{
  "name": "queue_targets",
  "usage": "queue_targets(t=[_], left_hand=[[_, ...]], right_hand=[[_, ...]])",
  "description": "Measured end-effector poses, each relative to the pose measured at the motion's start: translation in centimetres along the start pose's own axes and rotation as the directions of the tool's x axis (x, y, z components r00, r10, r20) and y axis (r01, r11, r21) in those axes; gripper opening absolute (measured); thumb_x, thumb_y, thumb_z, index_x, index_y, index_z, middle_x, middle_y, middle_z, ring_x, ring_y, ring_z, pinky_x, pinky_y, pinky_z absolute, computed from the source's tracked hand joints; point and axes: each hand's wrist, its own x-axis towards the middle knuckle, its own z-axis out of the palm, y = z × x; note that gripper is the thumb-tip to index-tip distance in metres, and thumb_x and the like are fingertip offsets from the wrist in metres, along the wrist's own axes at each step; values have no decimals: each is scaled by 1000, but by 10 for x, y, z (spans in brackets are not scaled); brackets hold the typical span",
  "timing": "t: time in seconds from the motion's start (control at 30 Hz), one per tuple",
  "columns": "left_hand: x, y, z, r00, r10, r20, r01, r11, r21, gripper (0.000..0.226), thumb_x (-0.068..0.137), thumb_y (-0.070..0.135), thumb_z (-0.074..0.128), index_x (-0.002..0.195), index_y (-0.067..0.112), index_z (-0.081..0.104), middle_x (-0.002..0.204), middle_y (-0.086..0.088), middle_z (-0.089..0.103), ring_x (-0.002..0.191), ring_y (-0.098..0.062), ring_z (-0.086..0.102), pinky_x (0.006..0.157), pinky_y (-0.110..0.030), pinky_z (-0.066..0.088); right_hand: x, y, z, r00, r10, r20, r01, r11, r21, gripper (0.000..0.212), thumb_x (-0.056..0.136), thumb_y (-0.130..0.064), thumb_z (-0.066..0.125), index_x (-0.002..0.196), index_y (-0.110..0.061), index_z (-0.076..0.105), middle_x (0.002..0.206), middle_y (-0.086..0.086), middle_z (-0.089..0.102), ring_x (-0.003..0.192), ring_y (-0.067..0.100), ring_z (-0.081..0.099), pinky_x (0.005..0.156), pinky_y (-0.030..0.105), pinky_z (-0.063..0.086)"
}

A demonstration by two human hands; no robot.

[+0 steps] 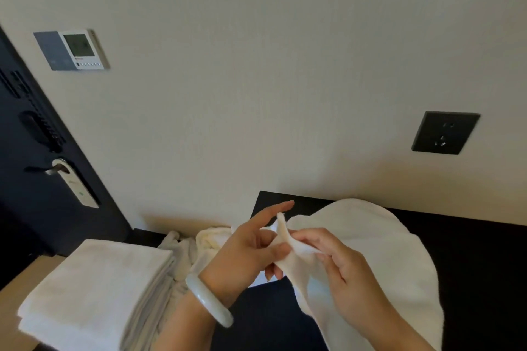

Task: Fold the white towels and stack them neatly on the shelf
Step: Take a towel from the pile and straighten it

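A white towel [379, 253] lies spread over the dark shelf top [470, 251], with one corner lifted up between my hands. My left hand [251, 251], with a pale bangle on its wrist, pinches that corner between thumb and fingers, the index finger pointing out straight. My right hand [339, 273] pinches the same corner from the right side. A stack of folded white towels [97, 288] sits at the lower left. Crumpled white towels [199, 245] lie between the stack and my left hand.
A cream wall rises right behind the shelf, with a black power socket [445, 134] on it and a thermostat panel [77, 50] at upper left. A dark door [37, 179] with a handle and hanging tag stands at the left.
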Motion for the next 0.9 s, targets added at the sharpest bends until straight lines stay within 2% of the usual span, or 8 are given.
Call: queue_targets(t=[0.1,0.3,0.43,0.57,0.7,0.73,0.8,0.9], left_hand=[[1,4,0,999,-4,-35,3,999,-33,37,92,0,59,124,20,60,73,-16,60,56,-16,55,55,-25,48],[2,4,-1,993,-10,-118,1,997,-72,11,92,3,61,100,1,66,70,-13,63,56,-17,57,55,-24,50],[3,11,1,979,8,-203,-45,983,-180,10,90,1,59,97,-4,64,73,-14,66,57,-17,60,55,-22,52],[21,39,-7,925,58,-376,-173,945,-279,12,89,1,60,99,-5,65,72,-15,65,59,-17,61,59,-22,55],[51,84,-13,878,189,-440,-276,950,-143,7,90,2,63,95,0,68,68,-9,64,63,-17,63,66,-22,56],[59,96,-15,872,206,-444,-289,949,-128,6,90,2,63,93,1,68,68,-9,63,63,-17,63,66,-21,57],[75,121,-19,866,212,-453,-307,940,-147,5,90,0,62,90,1,66,73,-10,62,62,-16,64,63,-18,56],[92,155,-24,873,216,-437,-321,929,-182,5,91,-3,60,91,-2,65,77,-11,63,58,-11,67,58,-15,54]], right_hand=[[0,2,-2,1000,9,-13,-9,1000,-16,27,96,-36,39,114,-48,55,113,-36,56,111,-6,54,87,2,39],[-4,2,-6,999,19,-26,-20,999,-40,37,102,-14,46,113,-46,60,110,-33,61,109,-4,57,88,3,41],[-4,-4,-17,981,189,-47,-194,971,-140,29,100,-18,50,106,-47,52,102,-22,63,96,-1,60,81,7,45],[-9,17,-56,834,534,-140,-548,769,-329,27,97,-10,48,91,-36,55,92,-13,60,82,3,58,78,25,52],[-11,33,-122,697,686,-207,-696,578,-427,17,92,-10,52,89,-26,57,88,-2,63,73,13,64,59,27,54],[-11,32,-141,672,704,-229,-728,574,-374,13,92,-11,53,92,-22,58,86,3,66,71,17,67,58,30,56],[-10,19,-175,636,729,-252,-769,628,-121,4,97,-14,53,100,-14,57,79,15,71,65,25,71,55,33,59],[-5,-7,-213,662,699,-271,-602,711,362,5,100,-12,54,99,-14,58,78,22,72,60,27,71,48,30,56]])
